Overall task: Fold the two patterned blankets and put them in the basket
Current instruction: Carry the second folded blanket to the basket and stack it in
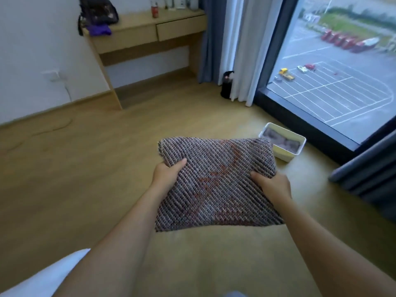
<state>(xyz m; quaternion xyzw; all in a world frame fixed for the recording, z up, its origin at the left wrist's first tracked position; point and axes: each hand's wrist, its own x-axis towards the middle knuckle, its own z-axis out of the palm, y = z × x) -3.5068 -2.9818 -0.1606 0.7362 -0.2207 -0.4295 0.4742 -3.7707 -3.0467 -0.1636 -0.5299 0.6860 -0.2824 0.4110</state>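
- Woven grey-and-rust folded blanket [216, 185] at centre frame, held flat above the wooden floor [85, 168] as a thick rectangle.
- Left hand [167, 175] clamped on the blanket's left edge, thumb lying on top, remaining fingers tucked beneath and out of sight.
- Right hand [273, 186] gripping the right edge likewise, thumb pressed on top, other fingers hidden under the cloth.
- Pale rectangular basket [285, 156] on the floor at right of centre, just beyond the blanket's far right corner, beside the dark window frame [300, 116].
- Second blanket [280, 140], same greyish weave, already lying inside the basket.
- Light wood desk [137, 33] against the wall at upper left, dark bag [97, 11] and purple cloth [99, 30] on its left end.
- Blue and white curtains [231, 39] hanging at upper centre, small black object [227, 84] at their foot.
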